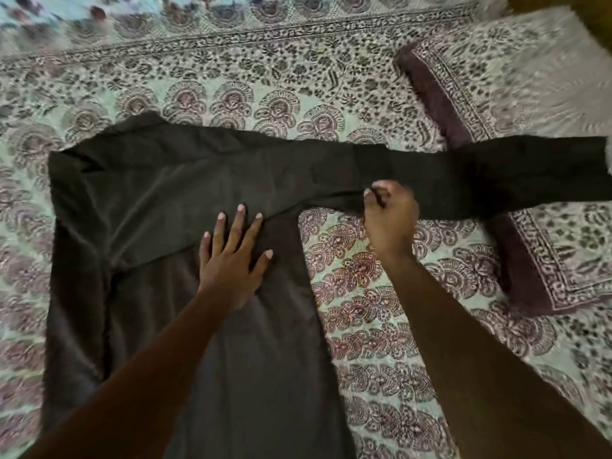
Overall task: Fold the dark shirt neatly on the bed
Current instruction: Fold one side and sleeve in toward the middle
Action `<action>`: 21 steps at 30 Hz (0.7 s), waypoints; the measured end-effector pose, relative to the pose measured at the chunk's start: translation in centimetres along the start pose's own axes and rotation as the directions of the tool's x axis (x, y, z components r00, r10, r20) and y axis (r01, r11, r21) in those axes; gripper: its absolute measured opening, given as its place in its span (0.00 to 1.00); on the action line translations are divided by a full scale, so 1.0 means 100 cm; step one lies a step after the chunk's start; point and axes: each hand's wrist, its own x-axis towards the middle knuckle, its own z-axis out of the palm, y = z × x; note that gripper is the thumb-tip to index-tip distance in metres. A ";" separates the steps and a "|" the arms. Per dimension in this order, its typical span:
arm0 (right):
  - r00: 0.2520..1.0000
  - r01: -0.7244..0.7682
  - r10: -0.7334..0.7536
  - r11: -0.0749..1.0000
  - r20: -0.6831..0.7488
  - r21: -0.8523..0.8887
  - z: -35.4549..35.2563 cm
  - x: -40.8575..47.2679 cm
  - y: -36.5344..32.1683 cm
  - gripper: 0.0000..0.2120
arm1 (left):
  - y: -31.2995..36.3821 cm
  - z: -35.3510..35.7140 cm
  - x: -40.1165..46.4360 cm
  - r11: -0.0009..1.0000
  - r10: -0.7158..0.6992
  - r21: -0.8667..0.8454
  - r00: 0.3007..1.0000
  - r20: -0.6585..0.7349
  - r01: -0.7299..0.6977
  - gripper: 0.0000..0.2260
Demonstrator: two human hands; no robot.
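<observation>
The dark shirt (159,200) lies spread flat on the patterned bed sheet (364,309), its body running toward me. One long sleeve (496,173) stretches out to the right, across a pillow. The left side of the shirt is folded inward along a vertical crease. My left hand (231,256) rests flat, fingers spread, on the shirt's body near the sleeve seam. My right hand (389,217) pinches the lower edge of the right sleeve near the armpit.
A pillow (516,94) with a maroon border and the same print lies at the right, partly under the sleeve. The printed sheet extends on all sides of the shirt. A dark yellowish surface shows at the top right corner.
</observation>
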 end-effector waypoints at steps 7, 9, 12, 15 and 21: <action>0.936 -0.342 0.349 0.888 -0.034 -0.306 0.019 0.061 -0.024 0.37 | -0.002 0.006 0.002 1.000 -0.002 0.026 1.000 0.000 0.002 0.32; 0.909 -0.413 0.417 0.897 -0.013 -0.157 0.022 0.071 -0.025 0.26 | -0.002 0.006 0.002 0.999 0.002 0.032 1.000 -0.001 -0.002 0.32; 0.901 -0.432 0.426 0.898 0.083 0.085 0.029 0.070 -0.018 0.19 | -0.003 0.006 0.002 1.000 0.012 0.029 1.000 -0.004 -0.012 0.32; 0.918 -0.392 0.335 0.853 0.213 0.345 0.027 0.043 -0.030 0.07 | -0.003 0.002 0.002 1.000 0.004 0.015 1.000 0.026 -0.005 0.33; 0.875 -0.388 -0.018 0.570 0.483 0.724 0.009 -0.035 -0.096 0.05 | -0.008 -0.028 0.006 0.993 0.038 -0.120 0.983 0.181 -0.016 0.36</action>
